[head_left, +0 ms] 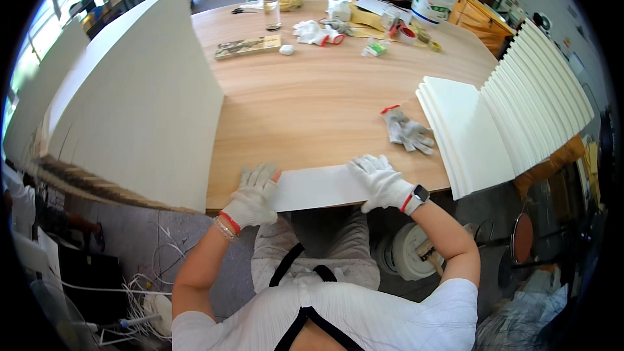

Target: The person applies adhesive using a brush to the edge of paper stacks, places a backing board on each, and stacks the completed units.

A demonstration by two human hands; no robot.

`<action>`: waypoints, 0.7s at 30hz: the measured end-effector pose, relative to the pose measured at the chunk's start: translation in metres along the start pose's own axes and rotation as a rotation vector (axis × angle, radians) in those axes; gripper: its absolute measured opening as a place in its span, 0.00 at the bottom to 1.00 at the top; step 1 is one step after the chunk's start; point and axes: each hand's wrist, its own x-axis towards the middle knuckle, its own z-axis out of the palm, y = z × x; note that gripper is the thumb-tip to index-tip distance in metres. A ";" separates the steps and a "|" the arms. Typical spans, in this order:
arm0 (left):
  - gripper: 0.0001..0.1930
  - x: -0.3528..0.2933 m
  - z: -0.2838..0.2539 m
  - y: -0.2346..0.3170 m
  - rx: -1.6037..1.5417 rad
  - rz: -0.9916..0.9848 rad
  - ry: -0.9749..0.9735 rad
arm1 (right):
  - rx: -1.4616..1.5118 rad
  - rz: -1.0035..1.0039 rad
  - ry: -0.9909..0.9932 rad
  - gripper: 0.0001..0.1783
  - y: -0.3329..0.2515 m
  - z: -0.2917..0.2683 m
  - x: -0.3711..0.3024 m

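Slippage looks the likeliest trouble: left hand (252,196) and right hand (385,182), gloved fingers spread flat, press rather than grip the white panel (316,187) overhanging the bench (312,104) near edge, so it could tip off.

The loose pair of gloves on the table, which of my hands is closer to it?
Right. The right hand rests on the white panel just below the loose gloves; the left hand is farther off, at the panel's other end.

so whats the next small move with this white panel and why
Probably slide the panel further onto the table. Both gloved hands, left and right, press flat on its ends, and its near edge overhangs the table's edge, so it seems not fully supported.
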 end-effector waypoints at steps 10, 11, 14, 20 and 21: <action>0.43 0.015 -0.009 0.011 0.080 -0.038 -0.074 | 0.150 -0.007 0.287 0.55 0.004 0.012 -0.025; 0.42 0.020 -0.017 0.016 0.166 -0.043 -0.042 | 0.199 -0.043 0.407 0.54 0.005 0.011 -0.036; 0.39 0.074 -0.028 0.058 -0.211 0.056 0.169 | 0.173 0.112 0.737 0.43 0.009 0.005 -0.085; 0.25 0.238 0.032 0.214 -1.773 -0.133 -0.439 | 0.114 0.481 0.793 0.25 0.023 0.009 -0.156; 0.23 0.261 0.048 0.241 -2.139 -0.347 -0.531 | 0.161 0.462 0.709 0.24 0.020 0.011 -0.162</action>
